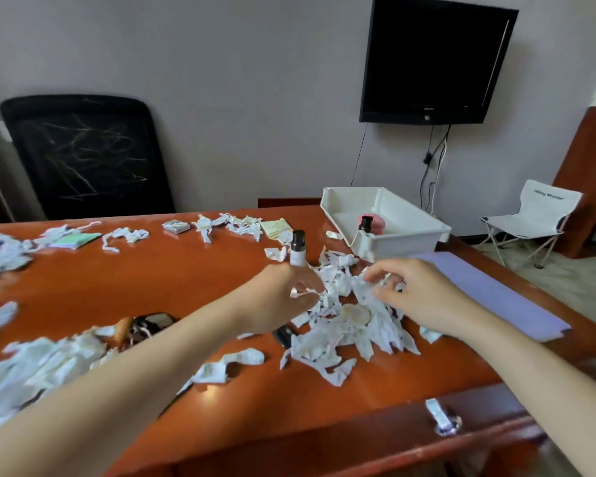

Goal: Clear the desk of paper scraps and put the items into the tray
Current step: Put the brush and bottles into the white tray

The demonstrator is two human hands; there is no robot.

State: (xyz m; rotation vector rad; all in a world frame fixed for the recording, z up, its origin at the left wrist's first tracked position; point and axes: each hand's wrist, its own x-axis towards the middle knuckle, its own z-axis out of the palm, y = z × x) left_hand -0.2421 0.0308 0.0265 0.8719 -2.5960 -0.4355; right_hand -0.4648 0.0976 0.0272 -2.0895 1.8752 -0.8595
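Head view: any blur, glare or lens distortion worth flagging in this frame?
Head view: motion blur smears the left hand and the scrap piles at the left edge; soft glare streaks the desk near the bottle; wide-angle bending curves the desk's edges and tilts the wall screen; the tray stays fairly sharp.
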